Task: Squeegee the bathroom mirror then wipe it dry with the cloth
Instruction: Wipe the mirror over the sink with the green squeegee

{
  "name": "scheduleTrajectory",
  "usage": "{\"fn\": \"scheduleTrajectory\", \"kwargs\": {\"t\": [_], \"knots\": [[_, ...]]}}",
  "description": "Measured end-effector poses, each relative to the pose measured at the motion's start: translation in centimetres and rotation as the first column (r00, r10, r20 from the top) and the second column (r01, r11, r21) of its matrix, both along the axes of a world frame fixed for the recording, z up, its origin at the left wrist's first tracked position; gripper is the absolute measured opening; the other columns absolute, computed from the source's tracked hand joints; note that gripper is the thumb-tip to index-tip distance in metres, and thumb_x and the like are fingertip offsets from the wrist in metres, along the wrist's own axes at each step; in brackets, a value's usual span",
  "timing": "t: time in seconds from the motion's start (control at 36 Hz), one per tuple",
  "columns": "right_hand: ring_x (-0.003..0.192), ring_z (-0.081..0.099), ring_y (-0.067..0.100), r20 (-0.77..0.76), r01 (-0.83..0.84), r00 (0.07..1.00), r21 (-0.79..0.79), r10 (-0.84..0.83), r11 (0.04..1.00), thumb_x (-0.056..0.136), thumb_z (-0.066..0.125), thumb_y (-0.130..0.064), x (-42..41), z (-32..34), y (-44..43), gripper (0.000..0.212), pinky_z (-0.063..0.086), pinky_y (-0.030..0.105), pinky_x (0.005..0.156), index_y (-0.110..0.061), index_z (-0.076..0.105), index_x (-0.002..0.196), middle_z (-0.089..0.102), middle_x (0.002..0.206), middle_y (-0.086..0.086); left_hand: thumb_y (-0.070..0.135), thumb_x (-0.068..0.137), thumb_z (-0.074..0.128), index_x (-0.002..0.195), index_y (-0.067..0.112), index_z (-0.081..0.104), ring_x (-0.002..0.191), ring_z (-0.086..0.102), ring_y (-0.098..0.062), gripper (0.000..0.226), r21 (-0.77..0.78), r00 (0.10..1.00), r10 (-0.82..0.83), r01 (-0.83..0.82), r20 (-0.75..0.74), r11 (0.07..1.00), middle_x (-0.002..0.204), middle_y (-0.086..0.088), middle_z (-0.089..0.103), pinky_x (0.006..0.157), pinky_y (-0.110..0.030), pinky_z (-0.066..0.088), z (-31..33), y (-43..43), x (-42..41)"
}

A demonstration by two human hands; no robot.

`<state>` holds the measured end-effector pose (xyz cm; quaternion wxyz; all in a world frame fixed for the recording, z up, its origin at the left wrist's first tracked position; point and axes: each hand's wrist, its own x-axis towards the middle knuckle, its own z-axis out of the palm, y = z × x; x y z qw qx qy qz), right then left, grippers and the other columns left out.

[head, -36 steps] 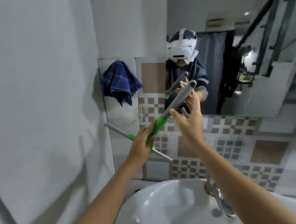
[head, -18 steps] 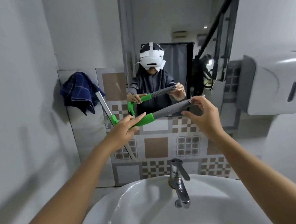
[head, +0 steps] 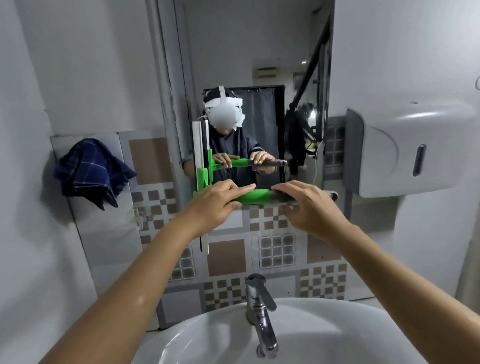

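A squeegee (head: 255, 196) with a green neck and grey handle lies level in front of the mirror (head: 253, 54). Its long blade stands upright at the mirror's left edge, partly below the glass over the tiles. My left hand (head: 217, 201) rests over the green neck with fingers stretched along it. My right hand (head: 309, 205) covers the grey handle. A dark blue checked cloth (head: 92, 169) hangs on the left wall, apart from both hands. Whether the blade touches the glass is unclear.
A white sink (head: 340, 333) with a chrome tap (head: 260, 307) lies directly below my arms. A grey wall dispenser (head: 411, 149) sticks out at the right of the mirror. Patterned tiles (head: 276, 250) cover the wall under the mirror.
The squeegee has swung from a slant to level, its blade now upright at the mirror's left edge. Both hands have closed over the handle. The view has shifted to face the mirror squarely.
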<state>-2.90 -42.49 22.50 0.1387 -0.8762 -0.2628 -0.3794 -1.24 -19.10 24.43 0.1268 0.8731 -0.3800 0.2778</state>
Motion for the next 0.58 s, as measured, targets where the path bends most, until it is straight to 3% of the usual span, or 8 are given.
{"fn": "scheduleTrajectory", "kwargs": {"t": [0.08,0.19,0.31,0.42,0.5,0.58], "knots": [[0.097,0.06,0.021,0.042,0.012,0.999,0.019,-0.013,1.0,0.08,0.067,-0.023,0.2,0.3,0.5,0.043,0.046,0.04,0.083,-0.018,0.056,0.122,0.066,0.107,0.0,0.014,0.092,0.051,0.138,0.023,0.038,0.093,0.05,-0.013,0.048,-0.007,0.997,-0.03,0.03,0.071,1.0,0.106,-0.003,0.057,0.079,-0.023,0.037,0.7,-1.1,0.4],[0.097,0.057,0.018,0.099,0.029,0.994,0.062,-0.035,0.998,0.086,0.062,-0.03,0.9,1.0,0.3,0.042,0.036,0.035,0.078,-0.025,0.052,0.126,0.063,0.106,-0.004,0.008,0.088,0.058,0.134,0.016,0.045,0.091,0.056,-0.017,0.049,0.009,0.975,-0.046,0.046,0.219,0.999,0.103,-0.005,0.062,0.079,-0.024,0.041,1.9,-1.9,1.2],[0.09,0.057,0.02,0.155,0.033,0.987,0.067,-0.043,0.997,0.087,0.059,-0.031,1.9,2.9,0.0,0.038,0.032,0.033,0.074,-0.026,0.055,0.125,0.062,0.105,-0.003,0.012,0.086,0.06,0.129,0.012,0.051,0.098,0.06,-0.022,0.043,-0.03,0.933,-0.019,0.032,0.361,0.999,0.107,-0.006,0.063,0.092,-0.037,0.049,3.2,-2.3,2.0],[0.09,0.059,0.021,0.225,0.043,0.973,0.046,-0.052,0.998,0.086,0.048,-0.038,2.9,6.4,-0.3,0.041,0.032,0.033,0.071,-0.026,0.056,0.125,0.064,0.101,-0.003,0.037,0.091,0.042,0.129,0.012,0.051,0.119,0.05,-0.023,0.046,-0.191,0.879,0.129,-0.044,0.459,0.981,0.128,-0.01,0.054,0.1,-0.04,0.043,5.4,-1.8,3.1],[0.092,0.059,0.024,0.286,0.048,0.957,0.033,-0.056,0.998,0.085,0.048,-0.037,4.1,9.8,-0.3,0.042,0.028,0.032,0.073,-0.026,0.056,0.124,0.064,0.101,-0.001,0.032,0.095,0.038,0.132,0.008,0.046,0.128,0.041,-0.024,0.045,-0.408,0.845,0.263,-0.059,0.465,0.911,0.137,-0.015,0.044,0.105,-0.035,0.033,7.8,-0.7,4.3],[0.091,0.057,0.024,0.35,0.074,0.934,0.003,-0.07,0.997,0.085,0.047,-0.035,5.4,13.8,-0.4,0.041,0.027,0.034,0.074,-0.027,0.056,0.124,0.063,0.099,-0.001,0.024,0.097,0.04,0.134,0.008,0.042,0.133,0.034,-0.022,0.04,-0.636,0.826,0.397,-0.062,0.4,0.769,0.142,-0.014,0.039,0.108,-0.032,0.028,9.9,1.3,6.1]]}}
